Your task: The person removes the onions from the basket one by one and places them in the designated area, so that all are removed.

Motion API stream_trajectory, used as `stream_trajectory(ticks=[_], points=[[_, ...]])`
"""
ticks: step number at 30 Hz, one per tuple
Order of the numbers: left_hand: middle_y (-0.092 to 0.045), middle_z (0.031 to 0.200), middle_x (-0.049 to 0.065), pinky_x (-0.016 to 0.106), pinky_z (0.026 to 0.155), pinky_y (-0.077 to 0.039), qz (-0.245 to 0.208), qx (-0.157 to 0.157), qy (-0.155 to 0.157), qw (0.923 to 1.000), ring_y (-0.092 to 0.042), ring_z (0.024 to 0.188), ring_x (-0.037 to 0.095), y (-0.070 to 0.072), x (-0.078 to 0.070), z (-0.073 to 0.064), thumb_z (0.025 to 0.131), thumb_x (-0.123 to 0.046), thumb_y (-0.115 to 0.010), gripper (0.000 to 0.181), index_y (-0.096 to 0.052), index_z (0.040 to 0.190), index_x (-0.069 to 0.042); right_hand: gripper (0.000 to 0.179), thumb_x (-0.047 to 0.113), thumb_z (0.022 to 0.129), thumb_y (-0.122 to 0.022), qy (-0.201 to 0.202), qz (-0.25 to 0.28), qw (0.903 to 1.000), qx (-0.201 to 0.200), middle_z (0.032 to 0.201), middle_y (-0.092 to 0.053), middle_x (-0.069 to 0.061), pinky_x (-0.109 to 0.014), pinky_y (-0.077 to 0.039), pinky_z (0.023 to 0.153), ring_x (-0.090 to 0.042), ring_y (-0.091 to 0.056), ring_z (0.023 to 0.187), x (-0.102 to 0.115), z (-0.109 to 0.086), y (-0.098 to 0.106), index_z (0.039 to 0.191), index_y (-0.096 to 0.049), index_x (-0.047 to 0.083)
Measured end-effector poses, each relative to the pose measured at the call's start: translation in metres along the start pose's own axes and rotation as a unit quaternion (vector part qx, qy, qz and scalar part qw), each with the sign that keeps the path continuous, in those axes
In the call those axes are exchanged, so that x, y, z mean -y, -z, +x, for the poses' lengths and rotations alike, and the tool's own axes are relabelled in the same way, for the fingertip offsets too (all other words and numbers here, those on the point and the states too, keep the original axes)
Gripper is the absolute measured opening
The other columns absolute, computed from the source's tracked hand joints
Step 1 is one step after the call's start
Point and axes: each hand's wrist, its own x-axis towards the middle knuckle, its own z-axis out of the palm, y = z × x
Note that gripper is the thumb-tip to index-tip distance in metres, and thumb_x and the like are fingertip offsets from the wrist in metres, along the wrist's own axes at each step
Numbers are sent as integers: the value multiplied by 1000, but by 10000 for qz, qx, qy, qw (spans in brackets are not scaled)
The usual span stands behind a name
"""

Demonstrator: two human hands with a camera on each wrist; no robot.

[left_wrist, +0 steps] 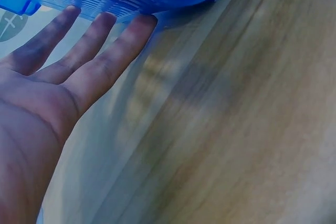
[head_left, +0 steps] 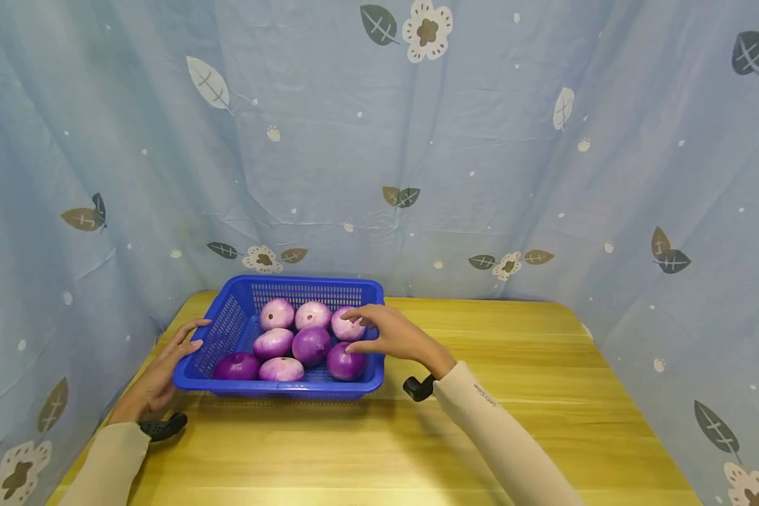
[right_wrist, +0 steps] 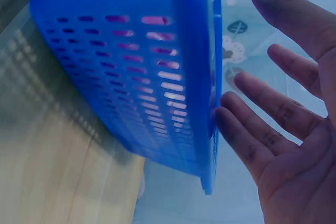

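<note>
Head view: my released left grip [head_left: 163, 370] is touching the basket [head_left: 253, 386] at nine o'clock, unclenched right grip [head_left: 395, 333] hovering at three, eight onions [head_left: 311, 345] sitting inside, none yet lifted.

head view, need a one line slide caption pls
Left hand at the rim of a blue basket, right hand over the purple onions inside.

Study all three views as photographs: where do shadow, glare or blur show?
Head view: fairly sharp, small bright highlights on the onions, soft shadow on the table in front of the basket; left wrist view: dim, the table's grain smeared, left hand shaded; right wrist view: mottled light and shadow on the blurred table beside the basket, right hand clearer.
</note>
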Motion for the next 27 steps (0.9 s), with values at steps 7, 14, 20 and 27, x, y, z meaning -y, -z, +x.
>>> stream_trajectory(ticks=[7,14,20,27], points=[[-54,132,-4,45,78,-61,73,-29,-38,10000,-69,104,20,2,3,-1,113,-21,-37,46,-33,156,-35,65,35,86,-85,-14,170,9996,242,135,-63,-3,-37,-52,96,-29,-64,116,9,16,-5,142,-60,12],[-49,135,-4,45,80,-60,280,-59,-13,9996,-68,106,18,7,7,1,114,-25,-34,46,-29,158,-34,64,38,86,-85,143,73,9996,244,132,-64,1,-40,-52,96,-23,-64,115,19,32,-5,141,-61,15],[-48,135,-3,46,81,-60,253,-111,48,9996,-68,107,19,7,7,0,114,-26,-35,46,-28,159,-34,65,36,86,-86,210,43,9990,404,130,-65,3,-40,-53,95,-12,-61,113,25,48,-5,142,-60,15],[-49,134,-2,45,80,-60,195,-267,156,9993,-68,104,20,5,6,1,113,-28,-39,46,-31,157,-36,62,29,86,-86,272,231,9968,709,128,-67,-4,-37,-53,95,-28,-65,112,23,67,-13,140,-61,16]])
